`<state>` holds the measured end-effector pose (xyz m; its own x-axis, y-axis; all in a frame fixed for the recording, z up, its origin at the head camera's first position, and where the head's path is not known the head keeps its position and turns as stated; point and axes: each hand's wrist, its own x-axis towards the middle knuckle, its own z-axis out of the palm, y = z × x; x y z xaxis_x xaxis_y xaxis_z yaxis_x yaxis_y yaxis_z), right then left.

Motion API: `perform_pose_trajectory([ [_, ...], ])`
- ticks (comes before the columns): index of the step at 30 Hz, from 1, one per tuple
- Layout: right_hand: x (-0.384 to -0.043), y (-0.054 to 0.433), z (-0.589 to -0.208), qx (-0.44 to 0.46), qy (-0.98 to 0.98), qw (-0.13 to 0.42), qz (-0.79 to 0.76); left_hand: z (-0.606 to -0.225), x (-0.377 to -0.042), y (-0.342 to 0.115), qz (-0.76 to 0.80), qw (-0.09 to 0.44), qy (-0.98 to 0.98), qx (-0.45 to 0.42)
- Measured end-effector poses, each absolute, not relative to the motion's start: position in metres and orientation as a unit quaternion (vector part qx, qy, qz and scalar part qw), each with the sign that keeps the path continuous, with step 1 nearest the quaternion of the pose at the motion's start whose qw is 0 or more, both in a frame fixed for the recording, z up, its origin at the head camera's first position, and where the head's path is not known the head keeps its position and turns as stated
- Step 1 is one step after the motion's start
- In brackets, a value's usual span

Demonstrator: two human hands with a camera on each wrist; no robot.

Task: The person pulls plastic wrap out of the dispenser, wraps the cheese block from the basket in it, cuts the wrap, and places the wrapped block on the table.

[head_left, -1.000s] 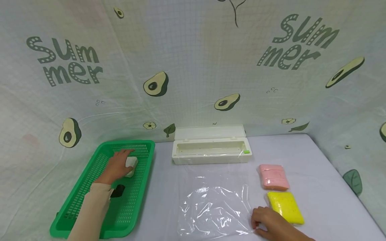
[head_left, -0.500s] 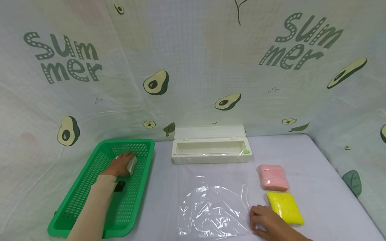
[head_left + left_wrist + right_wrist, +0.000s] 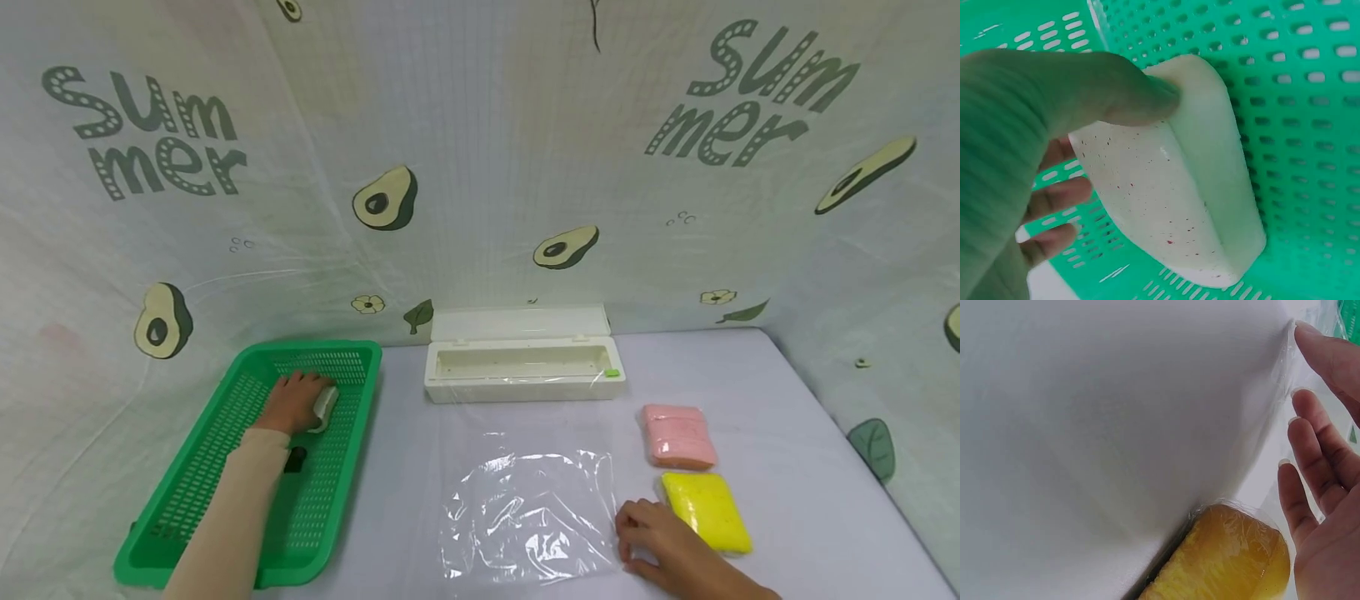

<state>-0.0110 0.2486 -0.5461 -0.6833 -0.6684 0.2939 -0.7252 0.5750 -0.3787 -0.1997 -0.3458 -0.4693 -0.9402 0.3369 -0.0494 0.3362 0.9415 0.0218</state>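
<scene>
In the green basket [image 3: 348, 492], my left hand [image 3: 294, 402] holds a white, red-speckled block [image 3: 1166, 194] with a rounded edge. The thumb lies on its top in the left wrist view, and part of the other fingers is hidden behind it. My right hand [image 3: 667, 542] rests on the table with loosely bent fingers, right at the edge of a sheet of cling film [image 3: 525, 517]. Its thumb tip meets that edge in the right wrist view. Just beside this hand lies a yellow block [image 3: 707, 512] wrapped in clear film.
The cling film runs out of a white dispenser box [image 3: 517, 390] with its lid raised, at the back of the table. A green slider [image 3: 612, 372] sits at the box's right end. Beyond the yellow block is a wrapped pink block [image 3: 678, 435]. A printed cloth hangs behind.
My left hand has shifted its hold, coming from around the block to lie over its left side, and the block has tilted. The right hand has barely moved. The head view has shifted slightly.
</scene>
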Motion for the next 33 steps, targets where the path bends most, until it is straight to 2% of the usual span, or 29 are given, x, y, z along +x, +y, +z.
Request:
perform_pose_trajectory([
  [7, -0.012, 0.25, -0.55, 0.409, -0.876, 0.095, 0.238, -0.461, -0.194, -0.339, 0.041, -0.023, 0.983, 0.175],
  [14, -0.012, 0.248, -0.548, 0.406, -0.879, 0.079, 0.236, -0.45, -0.183, -0.329, 0.118, -0.042, 0.981, 0.149],
  [19, -0.012, 0.248, -0.546, 0.399, -0.884, 0.052, 0.238, -0.439, -0.173, -0.319, 0.137, -0.095, 0.976, 0.138],
  [26, -0.012, 0.247, -0.548, 0.404, -0.881, 0.067, 0.237, -0.411, -0.152, -0.289, 0.141, -0.148, 0.971, 0.124],
  [33, -0.013, 0.247, -0.549, 0.405, -0.88, 0.069, 0.237, -0.388, -0.132, -0.25, 0.142, -0.256, 0.944, 0.155],
])
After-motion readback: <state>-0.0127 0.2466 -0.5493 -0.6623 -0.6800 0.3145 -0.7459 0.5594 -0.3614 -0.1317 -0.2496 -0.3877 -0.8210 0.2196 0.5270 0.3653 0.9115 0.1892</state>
